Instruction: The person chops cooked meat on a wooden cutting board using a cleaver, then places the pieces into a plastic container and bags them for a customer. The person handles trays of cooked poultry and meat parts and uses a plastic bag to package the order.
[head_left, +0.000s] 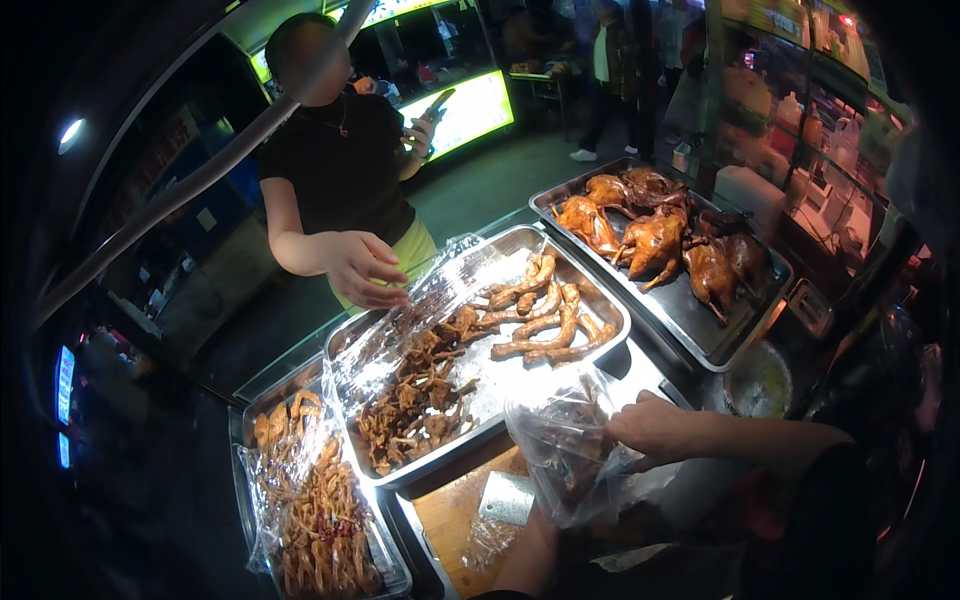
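My right hand (649, 431) grips the edge of a clear plastic bag (562, 450) that holds dark brown pieces of food. From the bottom edge my left forearm (532, 551) reaches up to the bag; the bag hides that hand, so its grip cannot be seen. Just beyond lies a metal tray (611, 346) with braised necks (555, 322) and dark meat pieces (427, 382), partly under clear plastic film (435, 281). Beside the bag, a flat metal blade, seemingly a cleaver's (508, 496), rests on a wooden board (442, 529).
A tray (720, 358) of whole roasted ducks (652, 240) stands at the right. Another tray (390, 577), partly under film, holds feet and other meat pieces at the lower left. Across the counter a person (337, 150) holds a phone and extends a hand (367, 270) over the middle tray.
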